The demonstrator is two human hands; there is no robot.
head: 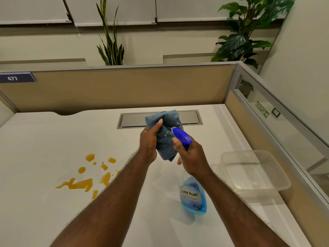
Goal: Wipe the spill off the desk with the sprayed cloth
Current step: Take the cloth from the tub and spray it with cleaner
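Note:
An orange-yellow spill (pixel 83 183) lies in puddles and drops on the white desk (pixel 35 157), to the left of my forearms. Above the desk's middle, my left hand (pixel 148 145) grips a folded grey-blue cloth (pixel 166 129) and holds it up. My right hand (pixel 191 157) is closed around the neck of a spray bottle of blue glass cleaner (pixel 192 196). Its blue nozzle (pixel 181 135) points at the cloth from a few centimetres away. The bottle hangs just above the desk.
A clear plastic container (pixel 252 172) sits on the desk at the right. A grey cable flap (pixel 135 120) is set into the desk behind the cloth. Tan partition walls (pixel 124 88) close the back and right sides. Plants stand beyond them.

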